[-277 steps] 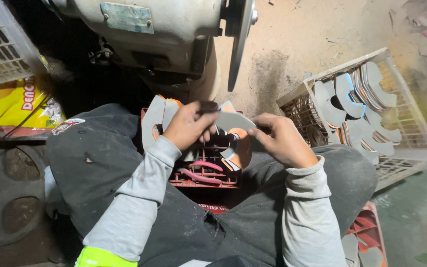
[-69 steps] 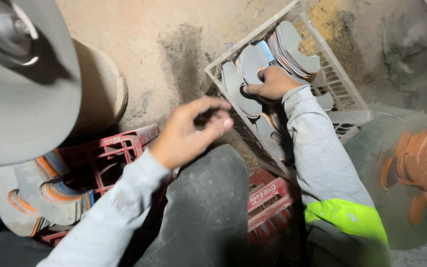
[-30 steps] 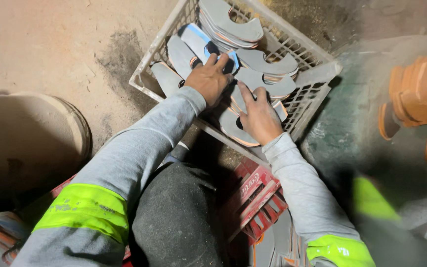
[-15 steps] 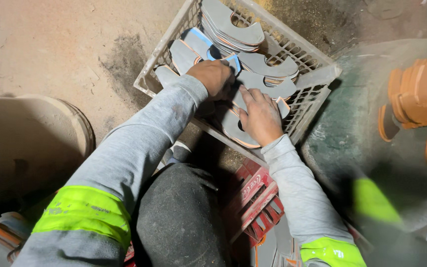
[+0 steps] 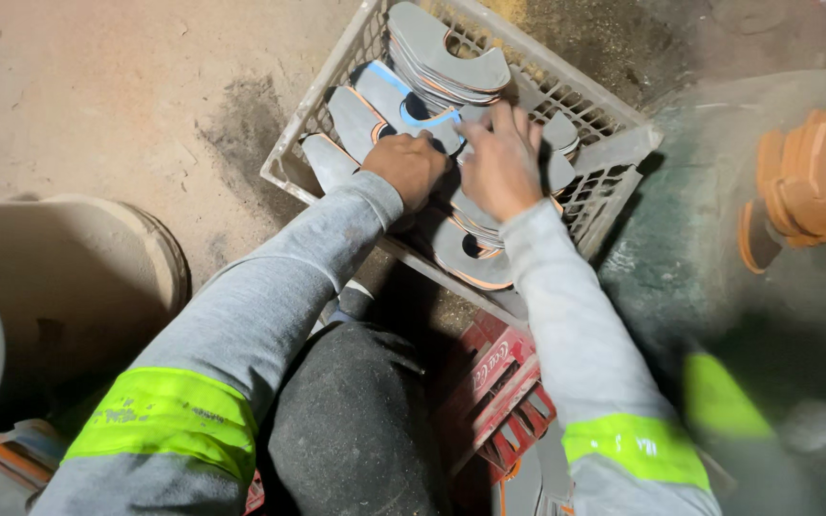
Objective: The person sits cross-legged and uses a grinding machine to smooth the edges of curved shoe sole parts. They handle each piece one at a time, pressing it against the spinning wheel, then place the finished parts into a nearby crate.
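Seen from the head camera only: both hands sunk into a pale grey plastic lattice crate (image 5: 614,158) standing on the dusty sand-coloured floor (image 5: 97,105), at about one o'clock from the dark-trousered knee (image 5: 356,430). Filled with flat grey crescent-shaped metal plates with orange-rimmed notches (image 5: 451,57), stacked in overlapping fans, probably so that each edge stays free for fingers to catch.

Left hand (image 5: 408,167), at eleven o'clock of the other, knuckles up and fingers curled down among the plates beside one blue-edged grey plate (image 5: 413,110); grip looks closed into a fist, though whether around a plate cannot be told, fingertips being hidden. Right hand (image 5: 501,162) laid flat with fingers spread toward twelve o'clock, pressing on the top of a low stack; grip open, nothing enclosed, more a steadying palm than a hold. More of the same plates (image 5: 475,253) lying under the right wrist at six o'clock, near the crate's near wall.

Grey sleeves with yellow-green reflective bands (image 5: 169,416) running back toward the bottom edge. Red plastic crate (image 5: 494,377) wedged just beside the knee at four o'clock, close under the grey crate's corner, seemingly kept within reach. Round beige drum-like housing (image 5: 78,277) at nine o'clock. Blurred orange curved pieces (image 5: 815,182) at three o'clock on a dark green surface, well apart from both hands.
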